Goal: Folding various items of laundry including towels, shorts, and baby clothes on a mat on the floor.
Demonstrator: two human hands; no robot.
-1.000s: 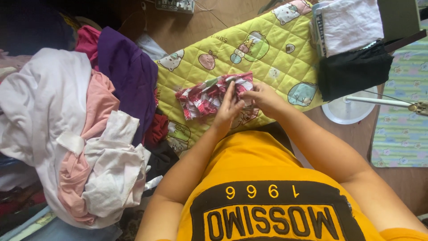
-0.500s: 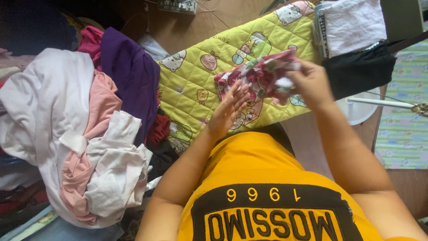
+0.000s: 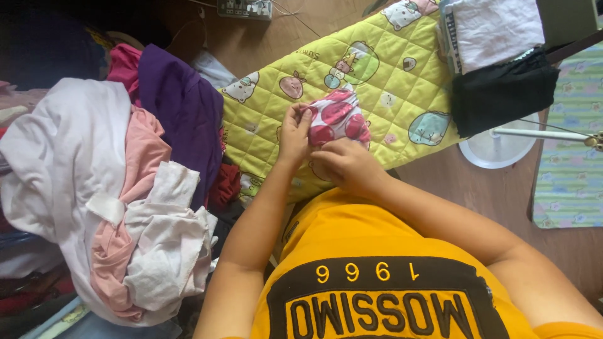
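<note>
A small red, pink and white patterned garment [image 3: 339,118] lies folded into a compact bundle on the yellow-green quilted board cover [image 3: 389,69]. My left hand [image 3: 294,132] pinches the bundle's left edge with its fingertips. My right hand [image 3: 342,164] presses down on the bundle's near edge, fingers curled over it. Both forearms reach out from my yellow shirt at the bottom of the view.
A heap of clothes lies at the left: white [image 3: 56,157], pink [image 3: 135,163], purple [image 3: 182,107]. Folded white cloth [image 3: 496,31] and black cloth [image 3: 502,94] sit on the board's far right end. A white round fan base [image 3: 496,150] stands on the wooden floor.
The garment, lifted to the right in my right hand half a second ago, is back down on the board, folded smaller. Both hands have come together on it.
</note>
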